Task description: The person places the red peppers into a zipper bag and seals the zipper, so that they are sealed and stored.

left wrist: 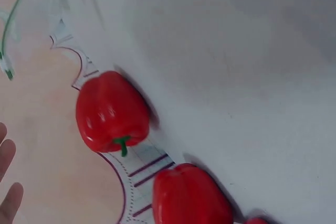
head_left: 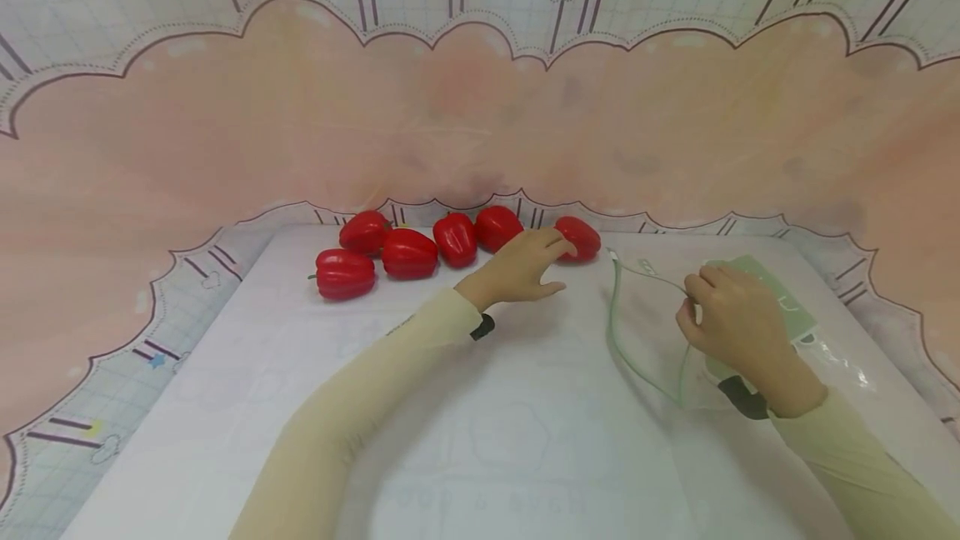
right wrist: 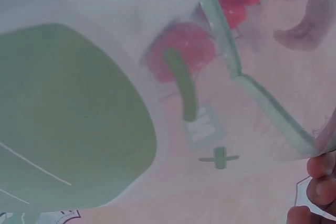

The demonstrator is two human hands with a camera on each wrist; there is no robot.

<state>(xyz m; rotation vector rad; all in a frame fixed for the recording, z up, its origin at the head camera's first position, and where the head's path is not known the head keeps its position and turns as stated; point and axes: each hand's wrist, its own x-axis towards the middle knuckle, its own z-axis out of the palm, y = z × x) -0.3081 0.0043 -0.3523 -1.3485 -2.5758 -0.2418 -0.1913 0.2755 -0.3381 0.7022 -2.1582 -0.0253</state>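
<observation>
My left hand (head_left: 521,269) reaches toward the back of the table, its fingers extended near a red bell pepper (head_left: 581,240) that lies apart from the others. In the left wrist view the fingertips (left wrist: 6,150) show at the edge with nothing between them. My right hand (head_left: 735,315) pinches the rim of a see-through bag (head_left: 787,298) with green edging and a green print. The bag's mouth gapes toward the left. Through its clear film, the right wrist view shows a bell pepper (right wrist: 184,51).
Several more red bell peppers, one of them a front-left pepper (head_left: 345,275), sit in a group at the back left of the white table (head_left: 450,440). Behind the table hangs a patterned cloth (head_left: 480,123), which meets the table's back edge.
</observation>
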